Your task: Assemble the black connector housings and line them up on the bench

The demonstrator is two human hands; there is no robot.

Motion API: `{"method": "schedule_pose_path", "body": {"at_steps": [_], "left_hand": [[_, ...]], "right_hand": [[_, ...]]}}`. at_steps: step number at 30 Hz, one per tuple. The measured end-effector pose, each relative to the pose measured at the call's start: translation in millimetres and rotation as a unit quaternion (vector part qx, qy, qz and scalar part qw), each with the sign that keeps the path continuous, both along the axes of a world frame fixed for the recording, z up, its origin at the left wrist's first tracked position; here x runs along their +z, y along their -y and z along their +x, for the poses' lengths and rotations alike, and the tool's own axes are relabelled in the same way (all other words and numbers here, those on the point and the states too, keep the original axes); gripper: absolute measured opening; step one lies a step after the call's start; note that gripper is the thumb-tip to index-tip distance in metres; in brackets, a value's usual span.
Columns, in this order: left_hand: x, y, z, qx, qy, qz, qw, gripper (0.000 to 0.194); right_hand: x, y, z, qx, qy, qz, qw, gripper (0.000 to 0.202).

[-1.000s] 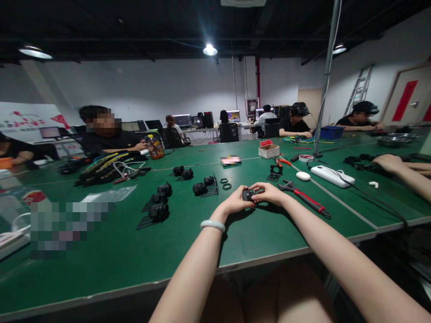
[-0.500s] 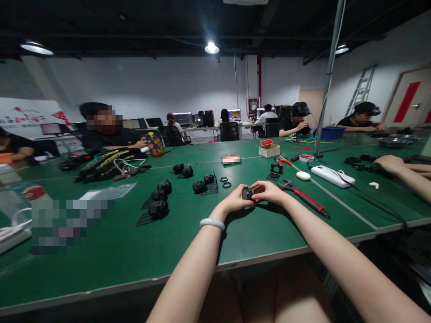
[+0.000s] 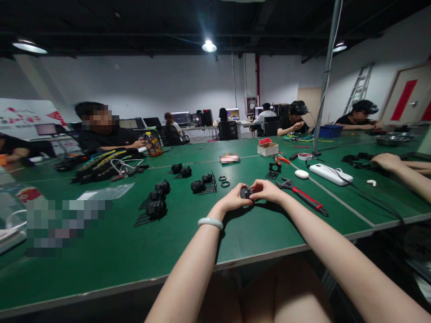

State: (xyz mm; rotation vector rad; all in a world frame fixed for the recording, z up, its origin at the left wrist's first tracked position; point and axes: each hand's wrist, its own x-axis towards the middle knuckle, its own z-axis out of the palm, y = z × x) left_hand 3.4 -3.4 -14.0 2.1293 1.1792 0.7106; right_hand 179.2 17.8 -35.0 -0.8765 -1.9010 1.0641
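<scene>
My left hand (image 3: 233, 201) and my right hand (image 3: 267, 191) meet over the green table (image 3: 134, 242) and both grip one small black connector part (image 3: 245, 193), held just above the tabletop. The fingers hide most of the part. A pale bangle sits on my left wrist. Two black rings (image 3: 223, 181) lie just beyond my hands, and several black connectors on flat mounts (image 3: 202, 185) stand to their left. A red-handled adjustable wrench (image 3: 303, 198) lies on the table right of my right hand.
More black connectors (image 3: 155, 202) stand at the left, with a cable bundle (image 3: 104, 167) behind. A small cardboard box (image 3: 268, 149), a tape roll (image 3: 305, 156), a white power strip (image 3: 330, 174) and a metal pole (image 3: 323, 80) stand at the right. Other people sit around the table; another person's hand (image 3: 387, 161) rests at far right.
My hands stay closed on the black part with only slight finger movement. The view has shifted a little, so everything sits slightly higher and to the left.
</scene>
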Motion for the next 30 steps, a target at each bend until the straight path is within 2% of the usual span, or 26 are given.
{"method": "schedule_pose_path", "body": {"at_steps": [24, 30], "left_hand": [[-5.5, -4.7, -0.8, -0.019, 0.019, -0.009, 1.0, 0.06], [-6.4, -5.6, -0.7, -0.015, 0.021, -0.007, 1.0, 0.059]], "right_hand": [[1.0, 2.7, -1.0, -0.018, 0.012, 0.015, 1.0, 0.038], [0.3, 0.3, 0.3, -0.038, 0.058, 0.059, 0.996, 0.036]]}}
